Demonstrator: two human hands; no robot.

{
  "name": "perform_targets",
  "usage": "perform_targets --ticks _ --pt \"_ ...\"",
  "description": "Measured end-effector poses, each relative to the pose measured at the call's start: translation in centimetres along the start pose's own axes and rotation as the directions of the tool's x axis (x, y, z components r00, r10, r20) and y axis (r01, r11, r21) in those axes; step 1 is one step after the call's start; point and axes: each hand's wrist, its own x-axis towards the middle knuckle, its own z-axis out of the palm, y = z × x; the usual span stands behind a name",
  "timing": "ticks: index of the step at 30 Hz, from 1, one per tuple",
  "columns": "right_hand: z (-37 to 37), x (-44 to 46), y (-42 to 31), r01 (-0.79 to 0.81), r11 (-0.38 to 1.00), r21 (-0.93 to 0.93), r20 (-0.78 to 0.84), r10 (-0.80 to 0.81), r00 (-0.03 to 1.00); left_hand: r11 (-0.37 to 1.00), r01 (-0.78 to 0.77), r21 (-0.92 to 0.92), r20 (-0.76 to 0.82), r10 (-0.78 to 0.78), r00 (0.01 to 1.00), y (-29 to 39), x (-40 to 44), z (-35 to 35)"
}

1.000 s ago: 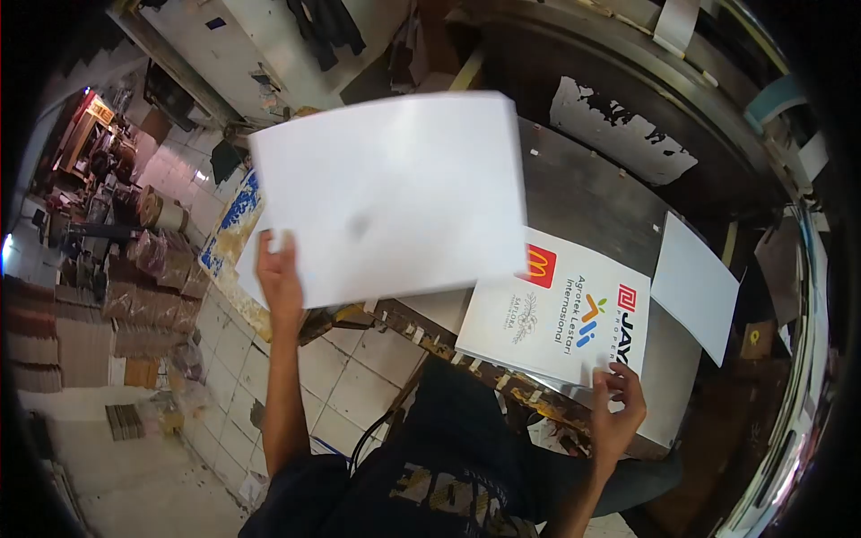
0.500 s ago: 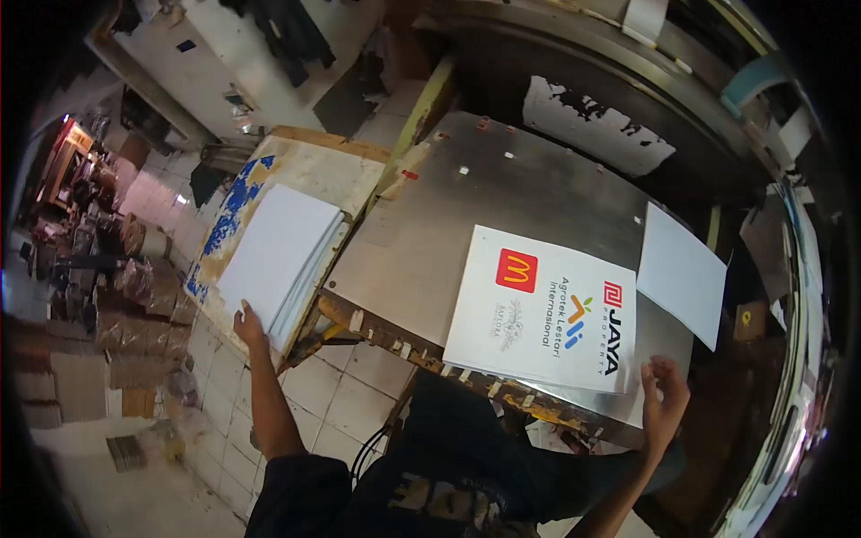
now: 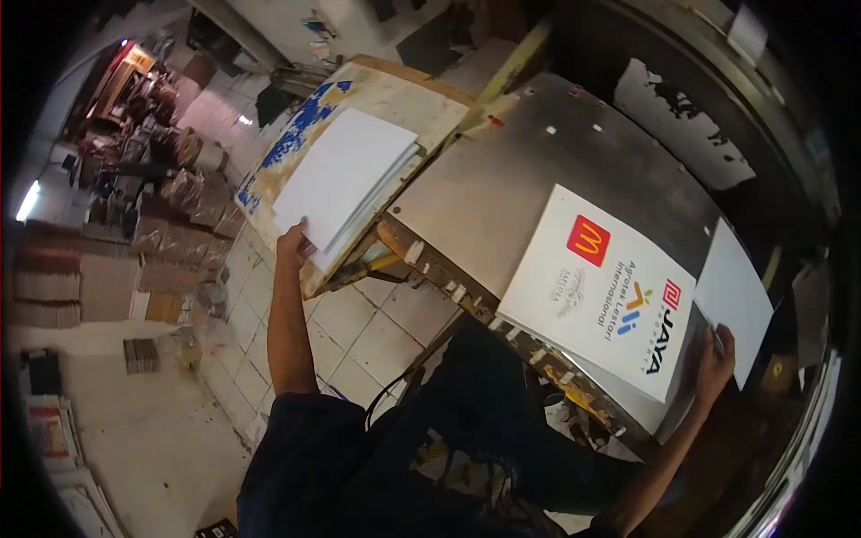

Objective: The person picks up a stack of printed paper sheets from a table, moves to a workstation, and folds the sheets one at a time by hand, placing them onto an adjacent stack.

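- Left hand (image 3: pixel 294 244): thumb on the white paper stack (image 3: pixel 345 170), upper left.
- Right hand (image 3: pixel 715 363): fingers bent at a white sheet (image 3: pixel 735 291), right side.
- Whether either grips, I can't tell.

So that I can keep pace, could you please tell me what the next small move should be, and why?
Probably close the right hand on the near edge of the white sheet on the right: its fingers are right by that edge, though contact is unclear, while the left hand is at the paper stack's near corner.
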Motion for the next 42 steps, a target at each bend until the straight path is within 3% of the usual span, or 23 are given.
perform_targets --ticks 6,10,14,19,22,26,28,29,32,34,37,40,42 --pt "0.3 -2.2 0.1 0.086 0.984 -0.159 -0.03 -0.091 0.995 1.0 -0.008 -0.008 -0.001 0.008 1.0 0.1 0.5 -0.3" --pt "0.6 -2.5 -0.5 0.041 0.996 -0.073 -0.08 -0.047 0.996 0.992 -0.042 -0.116 0.027 0.045 0.999 0.5 0.3 0.4" --pt "0.4 -2.4 -0.6 0.119 0.972 -0.201 -0.073 -0.136 0.988 0.995 0.012 -0.097 0.133 0.001 0.991 1.8 0.2 1.0" --pt "0.4 -2.5 -0.8 0.181 0.949 -0.257 -0.074 -0.206 0.976 0.98 -0.051 -0.191 0.121 0.075 0.99 2.4 0.0 1.5" --pt "0.7 -2.5 -0.8 0.122 0.985 -0.123 -0.081 -0.133 0.988 0.969 -0.081 -0.234 0.113 0.11 0.987 2.8 0.3 1.8" --pt "0.7 -2.8 -1.3 0.139 0.969 -0.203 -0.102 -0.162 0.982 0.955 -0.17 -0.244 0.029 0.182 0.983 3.3 -1.0 3.5" --pt "0.8 -2.7 -0.8 0.121 0.972 -0.202 -0.098 -0.143 0.985 0.982 -0.158 -0.105 -0.035 0.155 0.987 4.0 -0.4 3.7" --pt "1.0 -2.6 -0.3 0.108 0.978 -0.18 -0.109 -0.129 0.986 0.95 -0.28 -0.137 0.005 0.283 0.959 4.4 -0.1 3.9" --pt "0.8 -2.6 -0.6 0.096 0.982 -0.163 -0.116 -0.115 0.986 0.877 -0.39 -0.279 0.036 0.416 0.909 7.5 -2.1 5.8" --pt "0.7 -2.8 -1.6 0.095 0.981 -0.167 -0.113 -0.115 0.987 0.881 -0.387 -0.273 0.0 0.402 0.916 10.3 -4.3 7.4" --pt "0.5 -2.9 -2.1 0.087 0.985 -0.147 -0.092 -0.102 0.991 0.795 -0.378 -0.475 0.049 0.452 0.891 13.0 -8.8 9.4" --pt "0.8 -2.8 -0.9 0.109 0.983 -0.146 -0.118 -0.127 0.985 0.761 -0.329 -0.56 0.139 0.478 0.867 14.3 -10.2 10.1" --pt "0.9 -2.7 -0.6 0.143 0.968 -0.209 -0.141 -0.174 0.975 0.768 -0.382 -0.514 0.131 0.51 0.85 14.7 -15.6 11.8"
